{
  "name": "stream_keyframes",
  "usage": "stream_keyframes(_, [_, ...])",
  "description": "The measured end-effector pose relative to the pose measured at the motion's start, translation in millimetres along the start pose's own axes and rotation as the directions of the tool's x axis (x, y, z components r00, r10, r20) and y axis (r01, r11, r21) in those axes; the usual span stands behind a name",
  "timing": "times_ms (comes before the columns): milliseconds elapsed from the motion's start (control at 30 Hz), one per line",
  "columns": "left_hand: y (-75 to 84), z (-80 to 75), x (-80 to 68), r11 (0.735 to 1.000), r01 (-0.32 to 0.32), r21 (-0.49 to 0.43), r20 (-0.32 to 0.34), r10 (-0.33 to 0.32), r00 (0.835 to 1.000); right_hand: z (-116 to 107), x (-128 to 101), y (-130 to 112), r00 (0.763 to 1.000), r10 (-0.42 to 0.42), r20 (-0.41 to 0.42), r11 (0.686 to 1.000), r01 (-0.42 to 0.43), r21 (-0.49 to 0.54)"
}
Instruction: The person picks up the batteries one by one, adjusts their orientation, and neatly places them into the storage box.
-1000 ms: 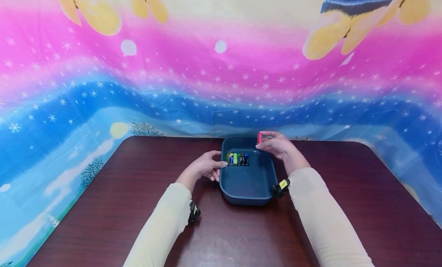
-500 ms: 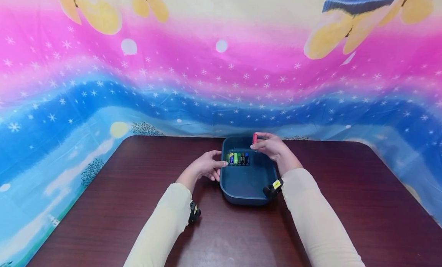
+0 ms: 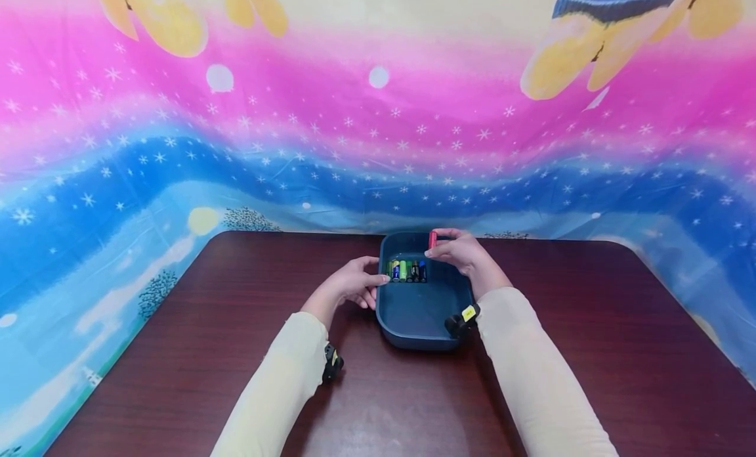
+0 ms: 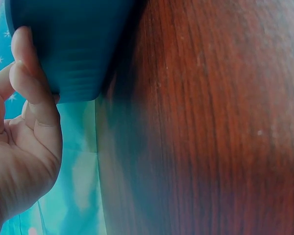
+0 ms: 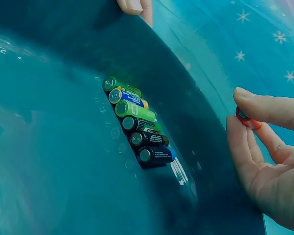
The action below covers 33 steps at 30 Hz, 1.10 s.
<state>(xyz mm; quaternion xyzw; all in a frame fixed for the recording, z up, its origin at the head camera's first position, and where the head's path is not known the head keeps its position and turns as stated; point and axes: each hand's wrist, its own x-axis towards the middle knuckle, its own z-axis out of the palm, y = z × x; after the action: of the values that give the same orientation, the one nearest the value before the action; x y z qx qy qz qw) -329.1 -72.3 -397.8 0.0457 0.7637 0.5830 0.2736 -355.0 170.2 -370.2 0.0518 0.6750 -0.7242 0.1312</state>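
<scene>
My right hand [image 3: 466,252] pinches a red battery [image 3: 433,239] between thumb and fingers above the far right part of a dark blue plastic tub [image 3: 425,343]. In the right wrist view only one end of that red battery [image 5: 242,114] shows. Several batteries [image 5: 137,111] in green, blue, black and yellow lie side by side in a row on the tub's floor, towards its far left. My left hand [image 3: 354,283] holds the tub's left rim, thumb over the edge and fingers outside. The left wrist view shows this hand [image 4: 34,122] against the outer wall.
The tub stands on a dark red-brown wooden table [image 3: 207,352], near its far edge. A printed cloth [image 3: 354,148] hangs behind and beside the table. A small black camera [image 3: 462,320] on the right wrist hangs over the tub's near right rim.
My right hand has moved slightly left with the red battery, further in over the tub. The left hand, the tub and the row of batteries have stayed in place.
</scene>
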Motion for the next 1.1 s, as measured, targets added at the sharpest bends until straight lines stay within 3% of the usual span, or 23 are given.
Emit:
stream_keyframes(200, [0.5, -0.8, -0.4, 1.000, 0.000, 0.003, 0.001, 0.000, 1.000, 3, 4, 2, 1.000, -0.006, -0.010, 0.987, 0.004, -0.158])
stream_keyframes(500, [-1.2, -1.2, 0.3, 1.000, 0.009, -0.003, 0.004, -0.009, 1.000, 10, 10, 8, 0.998, 0.004, -0.068, 0.905, -0.033, -0.424])
stream_keyframes(933, [-0.3, -0.8, 1.5, 1.000, 0.012, 0.004, 0.017, -0.012, 1.000, 16, 12, 5, 0.994, 0.065, -0.091, 0.703, -0.111, -0.703])
stream_keyframes(1100, [-0.3, -1.4, 1.9, 1.000, 0.011, 0.003, 0.019, -0.011, 1.000, 19, 10, 3, 0.993, 0.056, -0.102, 0.576, -0.116, -0.810])
